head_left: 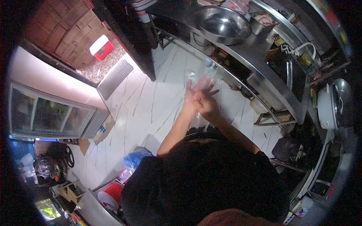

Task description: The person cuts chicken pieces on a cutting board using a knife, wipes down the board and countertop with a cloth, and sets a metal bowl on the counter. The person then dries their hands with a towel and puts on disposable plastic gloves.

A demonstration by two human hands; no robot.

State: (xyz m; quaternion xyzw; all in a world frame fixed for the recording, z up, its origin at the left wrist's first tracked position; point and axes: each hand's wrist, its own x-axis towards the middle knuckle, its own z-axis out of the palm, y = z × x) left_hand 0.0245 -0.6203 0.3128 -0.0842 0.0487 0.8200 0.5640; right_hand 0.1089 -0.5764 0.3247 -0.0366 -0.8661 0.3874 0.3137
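In front of the black shirt, my left hand (pixel 200 83) is held out over the floor with its fingers spread. Thin clear plastic (pixel 191 76) lies around its fingers and looks like a loose glove. My right hand (pixel 204 103) is closed against the palm and wrist of the left one, its fingers pinching the plastic there. More clear film hangs below the wrists.
A steel counter with a large metal bowl (pixel 223 25) curves along the right. White tiled floor (pixel 143 98) lies below. At the left are a glass-fronted cabinet (pixel 45 113) and a red-and-white cooler (pixel 102 47); a blue bag (pixel 137 157) is at lower left.
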